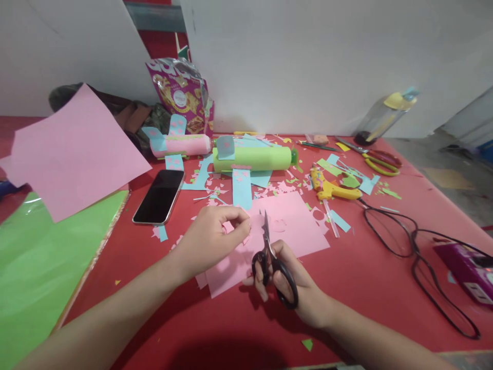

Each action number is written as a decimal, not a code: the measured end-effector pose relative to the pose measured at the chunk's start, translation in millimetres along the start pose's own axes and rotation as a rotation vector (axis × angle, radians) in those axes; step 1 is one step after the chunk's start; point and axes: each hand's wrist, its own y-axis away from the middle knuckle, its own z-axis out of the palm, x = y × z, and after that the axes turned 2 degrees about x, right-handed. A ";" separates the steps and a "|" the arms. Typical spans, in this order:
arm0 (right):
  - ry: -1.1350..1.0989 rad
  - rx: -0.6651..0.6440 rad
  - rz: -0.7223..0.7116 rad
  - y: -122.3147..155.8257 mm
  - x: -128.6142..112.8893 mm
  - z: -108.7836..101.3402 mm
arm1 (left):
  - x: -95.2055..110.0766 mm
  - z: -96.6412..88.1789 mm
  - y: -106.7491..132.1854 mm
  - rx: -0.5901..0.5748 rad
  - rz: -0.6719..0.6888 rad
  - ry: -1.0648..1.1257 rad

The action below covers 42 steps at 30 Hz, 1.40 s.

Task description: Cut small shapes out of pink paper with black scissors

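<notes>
My right hand grips scissors with black handles, fingers through the loops and the blades pointing away from me, slightly parted. Close to the blade tips, my left hand is closed in a pinch on a small piece of pink paper. Beneath both hands lies a larger pink paper sheet with shapes marked or cut in it. Beyond them, a green paper-covered tube with light blue fins lies on its side. A pink paper-covered tube with blue fins is to its left.
A phone and a curled pink sheet are on the left. On the right are a yellow glue gun, its looping black cord, larger scissors, a bottle and a purple socket box. Paper scraps litter the red table.
</notes>
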 end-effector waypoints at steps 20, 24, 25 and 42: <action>0.067 0.027 -0.039 -0.1 -1.1 -0.2 | -0.1 0.6 0.7 -0.044 0.072 -0.076; 0.064 0.035 -0.028 0.1 -1.7 0.6 | 2.2 0.0 1.8 -0.053 0.053 -0.085; 0.060 0.034 -0.019 0.1 -1.9 0.9 | 2.5 -0.5 1.9 -0.057 0.052 -0.083; 0.034 0.022 -0.013 -1.0 -0.6 1.7 | 3.8 -9.1 -0.3 -0.058 0.145 -0.143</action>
